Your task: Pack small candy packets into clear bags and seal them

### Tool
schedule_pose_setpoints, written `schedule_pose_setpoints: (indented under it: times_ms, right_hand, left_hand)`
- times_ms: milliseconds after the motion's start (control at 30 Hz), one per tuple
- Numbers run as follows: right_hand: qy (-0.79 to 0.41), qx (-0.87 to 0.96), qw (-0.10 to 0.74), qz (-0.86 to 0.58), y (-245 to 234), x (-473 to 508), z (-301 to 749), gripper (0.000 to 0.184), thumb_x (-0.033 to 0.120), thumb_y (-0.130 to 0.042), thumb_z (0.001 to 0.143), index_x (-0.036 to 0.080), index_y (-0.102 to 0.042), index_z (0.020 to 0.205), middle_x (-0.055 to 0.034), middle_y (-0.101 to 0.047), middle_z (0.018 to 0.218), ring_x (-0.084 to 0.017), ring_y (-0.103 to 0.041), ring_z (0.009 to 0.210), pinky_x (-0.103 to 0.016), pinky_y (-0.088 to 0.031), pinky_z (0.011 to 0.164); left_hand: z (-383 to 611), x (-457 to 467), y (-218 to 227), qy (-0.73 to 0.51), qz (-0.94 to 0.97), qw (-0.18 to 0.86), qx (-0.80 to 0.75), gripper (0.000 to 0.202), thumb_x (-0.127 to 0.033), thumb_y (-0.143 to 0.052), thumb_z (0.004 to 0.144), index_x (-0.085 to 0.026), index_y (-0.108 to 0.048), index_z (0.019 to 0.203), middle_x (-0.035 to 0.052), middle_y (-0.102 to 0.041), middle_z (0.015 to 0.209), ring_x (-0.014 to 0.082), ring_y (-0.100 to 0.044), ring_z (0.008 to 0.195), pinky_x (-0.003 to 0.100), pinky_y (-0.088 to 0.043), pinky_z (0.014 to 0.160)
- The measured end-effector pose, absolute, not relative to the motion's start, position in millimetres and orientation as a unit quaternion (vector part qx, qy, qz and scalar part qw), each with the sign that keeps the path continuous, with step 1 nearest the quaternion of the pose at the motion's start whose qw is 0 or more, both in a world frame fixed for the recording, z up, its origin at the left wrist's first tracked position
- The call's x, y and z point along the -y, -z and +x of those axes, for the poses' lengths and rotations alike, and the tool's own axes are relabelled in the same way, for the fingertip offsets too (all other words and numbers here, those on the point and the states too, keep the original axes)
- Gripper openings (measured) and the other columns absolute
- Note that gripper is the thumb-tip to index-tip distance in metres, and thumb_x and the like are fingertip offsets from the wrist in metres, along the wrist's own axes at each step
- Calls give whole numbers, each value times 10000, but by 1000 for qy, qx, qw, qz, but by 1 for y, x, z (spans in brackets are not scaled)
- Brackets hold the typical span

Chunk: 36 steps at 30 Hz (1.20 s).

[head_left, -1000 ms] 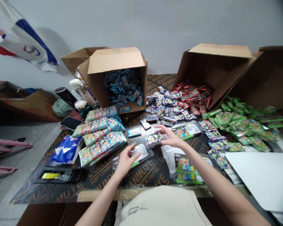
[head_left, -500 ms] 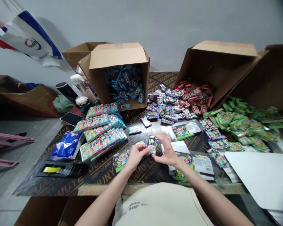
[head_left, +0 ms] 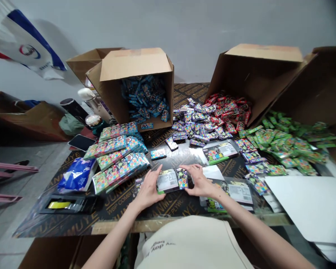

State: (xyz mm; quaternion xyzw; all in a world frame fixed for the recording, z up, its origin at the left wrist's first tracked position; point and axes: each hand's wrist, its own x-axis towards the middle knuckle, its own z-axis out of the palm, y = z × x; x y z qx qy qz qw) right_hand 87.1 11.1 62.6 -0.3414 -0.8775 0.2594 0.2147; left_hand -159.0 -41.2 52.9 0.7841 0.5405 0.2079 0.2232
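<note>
A flat black printed box with a pale label panel lies on the table in front of me. My left hand spans its left part, thumb on the near edge and fingers on the far edge. At the box's right end stands a small colourful packet, dark-edged with cartoon print. My right hand grips this packet between thumb and fingers. Just beyond are a blue-and-white small packet and a white-faced one. More printed boxes lie to the right.
Open cartons hold blue packets and red packets. Purple packets and green packets lie in heaps. Wrapped packs are stacked at left, near a tape dispenser, blue tissue pack and phone.
My left hand has left the small packet and moved left onto the printed box. The label panel now shows between the hands, and the packet sits upright at the box's right end.
</note>
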Motion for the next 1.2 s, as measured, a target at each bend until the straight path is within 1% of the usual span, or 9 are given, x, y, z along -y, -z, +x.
schedule_pose_setpoints:
  times_ms: [167,233,333,467,533,633,733,967,1200]
  right_hand:
    - [-322,862,230,-317,-64,-18,94,907,316,-699,624,211,-198,1372,-108,-364,1362,-266,-366,1214,-408,-208,1007]
    - [-318,832,275,-362,-64,-17,94,943,388,-716,628,208,-176,1379,-116,-413,1322,-273,-358,1217,-420,-200,1008]
    - [-346,792,306,-399,-66,-7,89,748,388,-605,768,237,-191,1372,-70,-567,1151,-234,-416,1175,-428,-160,1021]
    - [-428,795,265,-338,-64,-3,84,599,371,-437,888,260,-143,1398,-51,-561,1187,-180,-491,1118,-396,-186,1022]
    - [-379,795,295,-371,-61,-19,95,588,392,-456,875,260,-199,1386,-52,-563,1183,-191,-480,1128,-392,-208,1012]
    - [-190,747,347,-535,-58,-71,135,523,391,-503,836,236,-357,1314,-75,-514,1238,-222,-416,1170,-382,-248,983]
    - [-37,661,225,-715,-61,-139,192,479,361,-489,827,216,-413,1277,-94,-422,1328,-257,-328,1215,-394,-250,957]
    - [-28,595,174,-784,-63,-234,270,370,253,-503,802,140,-498,1154,-155,-627,993,-306,-399,1110,-435,-244,882]
    - [-46,549,200,-810,-63,-261,273,518,239,-619,667,143,-473,1155,-142,-633,914,-331,-461,1065,-458,-261,866]
  left_hand:
    - [-158,38,-53,-228,779,243,-531,975,-219,-639,599,-197,-93,1406,117,-416,1307,278,-385,1210,486,-223,1059]
    - [-157,37,-52,-242,763,242,-549,968,-221,-643,602,-204,-102,1405,115,-408,1306,276,-393,1199,466,-277,1033]
    - [-153,33,-51,-252,752,243,-559,954,-219,-637,614,-222,-102,1405,95,-430,1271,259,-422,1164,435,-320,1006]
    - [-143,24,-49,-256,753,247,-553,934,-247,-624,643,-234,-86,1406,76,-462,1204,241,-459,1110,408,-352,976]
    - [-139,20,-45,-249,757,242,-554,930,-261,-617,652,-233,-77,1408,74,-467,1190,240,-465,1093,403,-358,966]
    - [-138,15,-33,-219,778,217,-548,911,-264,-608,651,-226,-104,1409,78,-478,1173,253,-461,1081,411,-353,957]
    - [-141,13,-18,-183,806,179,-534,851,-275,-602,647,-237,-197,1394,84,-490,1158,273,-451,1078,433,-346,949]
    - [-147,14,2,-171,808,140,-546,761,-379,-611,676,-262,-303,1362,89,-490,1209,280,-446,1104,437,-357,955]
    - [-152,11,12,-177,810,125,-545,773,-371,-673,611,-241,-393,1320,95,-527,1200,281,-484,1090,403,-400,940]
